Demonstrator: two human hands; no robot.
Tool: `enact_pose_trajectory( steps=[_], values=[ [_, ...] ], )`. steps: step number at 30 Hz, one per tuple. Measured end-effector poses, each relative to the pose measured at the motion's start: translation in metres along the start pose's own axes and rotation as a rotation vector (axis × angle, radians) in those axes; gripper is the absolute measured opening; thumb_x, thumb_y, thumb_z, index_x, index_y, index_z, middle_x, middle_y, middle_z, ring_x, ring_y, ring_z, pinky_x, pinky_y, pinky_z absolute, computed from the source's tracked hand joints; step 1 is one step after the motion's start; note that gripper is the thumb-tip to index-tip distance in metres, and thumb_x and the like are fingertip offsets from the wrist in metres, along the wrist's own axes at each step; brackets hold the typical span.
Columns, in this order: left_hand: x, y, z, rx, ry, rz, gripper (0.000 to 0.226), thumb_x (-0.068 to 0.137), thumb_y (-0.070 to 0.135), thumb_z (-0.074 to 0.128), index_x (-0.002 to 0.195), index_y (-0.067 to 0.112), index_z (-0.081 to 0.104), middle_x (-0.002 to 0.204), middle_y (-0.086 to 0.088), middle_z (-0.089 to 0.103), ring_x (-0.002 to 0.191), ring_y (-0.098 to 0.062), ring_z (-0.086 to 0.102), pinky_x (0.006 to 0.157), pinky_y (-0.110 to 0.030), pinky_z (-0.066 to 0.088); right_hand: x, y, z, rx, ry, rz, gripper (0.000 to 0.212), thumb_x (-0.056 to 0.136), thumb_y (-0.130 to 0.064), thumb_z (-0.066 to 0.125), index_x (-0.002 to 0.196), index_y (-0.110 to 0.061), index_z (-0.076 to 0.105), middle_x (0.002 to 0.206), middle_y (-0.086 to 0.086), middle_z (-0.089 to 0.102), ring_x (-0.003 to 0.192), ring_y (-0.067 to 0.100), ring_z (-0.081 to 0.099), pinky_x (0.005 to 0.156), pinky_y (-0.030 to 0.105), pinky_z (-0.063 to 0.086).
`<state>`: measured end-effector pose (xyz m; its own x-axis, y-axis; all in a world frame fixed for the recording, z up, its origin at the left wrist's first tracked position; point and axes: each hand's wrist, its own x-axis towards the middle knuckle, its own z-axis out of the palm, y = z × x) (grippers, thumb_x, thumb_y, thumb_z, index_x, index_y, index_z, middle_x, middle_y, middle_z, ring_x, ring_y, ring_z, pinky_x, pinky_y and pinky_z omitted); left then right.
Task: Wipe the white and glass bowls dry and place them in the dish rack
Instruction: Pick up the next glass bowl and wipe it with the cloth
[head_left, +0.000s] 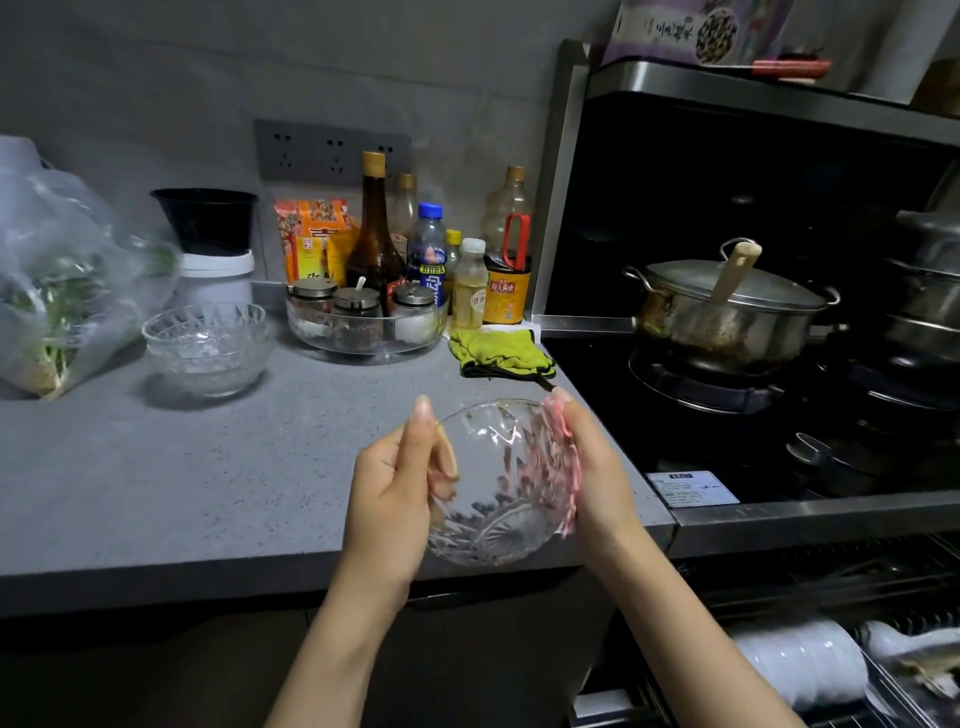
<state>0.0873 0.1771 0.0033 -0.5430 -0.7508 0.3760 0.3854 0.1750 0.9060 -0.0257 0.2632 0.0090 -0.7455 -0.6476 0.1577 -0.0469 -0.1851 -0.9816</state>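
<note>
I hold a cut-glass bowl (493, 483) tilted on its side above the counter's front edge. My left hand (395, 488) grips its left rim, thumb along the outside and fingers curled inside. My right hand (592, 467) cups the bowl's right wall, its fingers showing pink through the glass. A stack of glass bowls (205, 348) stands on the grey counter (182, 478) at the left. White bowls (800, 665) stand on edge in the pulled-out dish rack (883, 696) at the lower right. A yellow-green cloth (498, 351) lies on the counter beyond the bowl.
Sauce bottles (374, 234) and a clear tray of spice jars (363, 317) line the back wall. A plastic bag of greens (57, 280) sits far left beside a white tub (218, 275). A lidded steel pot (727, 312) stands on the black stove at the right.
</note>
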Motion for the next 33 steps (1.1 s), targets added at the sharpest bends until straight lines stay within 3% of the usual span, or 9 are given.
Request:
enact_pose_trajectory(
  steps=[5,8,13,16,18,21,24,29,33],
  values=[
    [0.008,-0.007,-0.011,0.023,-0.039,-0.029,0.049,0.089,0.043,0.038,0.060,0.010,0.058,0.055,-0.005,0.056,0.056,-0.013,0.055,0.055,-0.012,0.044,-0.005,-0.019,0.005,-0.151,0.040,-0.079,0.055,0.086,-0.045,0.052,0.065,0.006,0.056,0.065,0.021,0.047,0.056,0.027,0.044,0.047,0.022,0.039],
    [0.013,0.005,-0.016,0.188,-0.126,0.086,0.049,0.087,0.049,0.038,0.062,0.017,0.065,0.062,-0.012,0.062,0.056,-0.010,0.056,0.056,-0.015,0.044,-0.006,-0.032,0.008,-0.283,0.012,-0.149,0.049,0.097,-0.024,0.046,0.053,-0.002,0.048,0.051,0.013,0.039,0.041,0.019,0.036,0.040,0.021,0.030],
    [0.016,0.016,-0.007,0.424,-0.217,0.325,0.061,0.092,0.055,0.049,0.049,0.012,0.038,0.041,0.005,0.028,0.040,-0.008,0.027,0.044,-0.021,0.024,-0.009,-0.034,0.020,-0.374,-0.029,-0.289,0.053,0.097,-0.019,0.046,0.044,-0.014,0.041,0.035,-0.001,0.031,0.029,0.011,0.030,0.035,0.019,0.027],
    [0.012,0.013,-0.005,0.279,-0.092,0.259,0.061,0.090,0.050,0.055,0.045,0.019,0.030,0.043,0.007,0.021,0.041,-0.008,0.020,0.044,-0.024,0.020,-0.010,-0.022,0.024,-0.339,0.028,-0.440,0.052,0.103,-0.028,0.037,0.053,-0.026,0.051,0.046,-0.010,0.048,0.043,0.004,0.045,0.046,0.019,0.037],
    [0.008,0.009,-0.002,0.127,0.064,0.096,0.053,0.085,0.049,0.051,0.048,0.013,0.037,0.043,0.004,0.024,0.039,-0.009,0.020,0.042,-0.022,0.020,-0.014,-0.004,0.029,-0.430,0.094,-0.554,0.041,0.101,-0.039,0.028,0.092,-0.026,0.066,0.087,-0.014,0.067,0.084,-0.001,0.061,0.074,0.022,0.049],
    [0.006,-0.001,0.005,0.060,0.208,-0.007,0.053,0.092,0.045,0.049,0.052,0.010,0.044,0.043,0.003,0.036,0.039,-0.008,0.032,0.041,-0.020,0.028,-0.027,0.016,0.042,-0.709,0.138,-0.729,0.047,0.101,-0.042,0.023,0.138,-0.026,0.047,0.146,-0.007,0.044,0.140,0.007,0.032,0.113,0.036,0.030],
    [0.001,-0.007,0.016,0.032,0.149,-0.028,0.047,0.091,0.048,0.046,0.058,0.020,0.066,0.055,0.003,0.063,0.053,-0.008,0.057,0.053,-0.025,0.044,-0.027,0.014,0.044,-0.939,0.198,-0.933,0.044,0.099,-0.036,0.033,0.129,-0.020,0.061,0.139,0.000,0.053,0.138,0.017,0.038,0.112,0.040,0.030],
    [-0.004,0.002,0.016,-0.036,0.292,-0.023,0.049,0.094,0.044,0.046,0.062,0.007,0.050,0.044,0.005,0.027,0.039,-0.008,0.022,0.039,-0.020,0.020,-0.012,0.000,0.025,-0.519,0.146,-0.639,0.050,0.096,-0.045,0.021,0.131,-0.029,0.054,0.115,-0.025,0.059,0.108,-0.009,0.054,0.088,0.021,0.047],
    [-0.001,0.003,0.015,-0.034,0.284,0.003,0.049,0.095,0.041,0.047,0.062,0.005,0.051,0.045,-0.001,0.033,0.040,-0.010,0.029,0.038,-0.016,0.026,-0.028,0.006,0.036,-0.652,0.177,-0.747,0.046,0.100,-0.037,0.025,0.140,-0.026,0.044,0.139,-0.013,0.049,0.133,0.001,0.039,0.108,0.032,0.037]
  ],
)
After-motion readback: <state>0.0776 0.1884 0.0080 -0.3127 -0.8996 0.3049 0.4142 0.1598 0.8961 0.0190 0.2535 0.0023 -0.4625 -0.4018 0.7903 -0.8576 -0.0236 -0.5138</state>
